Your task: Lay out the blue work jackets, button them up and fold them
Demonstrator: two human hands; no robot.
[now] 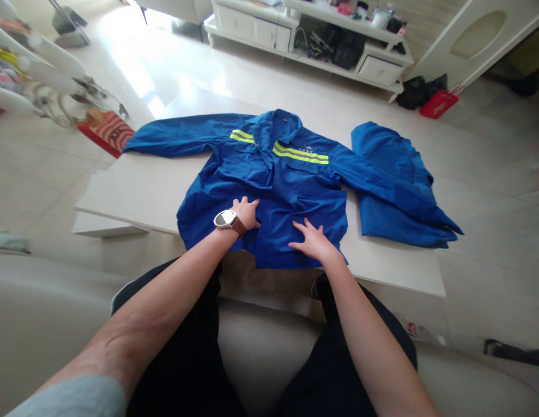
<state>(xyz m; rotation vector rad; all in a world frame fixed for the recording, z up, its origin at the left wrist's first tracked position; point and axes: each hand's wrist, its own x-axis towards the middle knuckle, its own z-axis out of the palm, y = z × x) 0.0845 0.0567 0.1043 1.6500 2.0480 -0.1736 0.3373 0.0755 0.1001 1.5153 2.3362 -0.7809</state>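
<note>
A blue work jacket (pixel 308 185) with yellow-and-grey reflective strips across the chest lies spread on a low white table (pixel 121 191), collar away from me. My left hand (pixel 247 213), with a watch (pixel 226 218) on its wrist, rests on the lower front of the jacket, fingers apart. Flat on the other front panel is my right hand (pixel 312 240), its fingers spread. One sleeve stretches out to the left; the other lies over a folded blue garment (pixel 386 150) at the table's right end. Creases run across the jacket's front.
A red-striped paper bag (pixel 108 133) stands at the table's left end. White cabinets (pixel 252 26) line the far wall, holding various items. A red bag (pixel 439 104) and a black bag (pixel 411 92) sit on the floor at the far right. My legs are beneath my arms.
</note>
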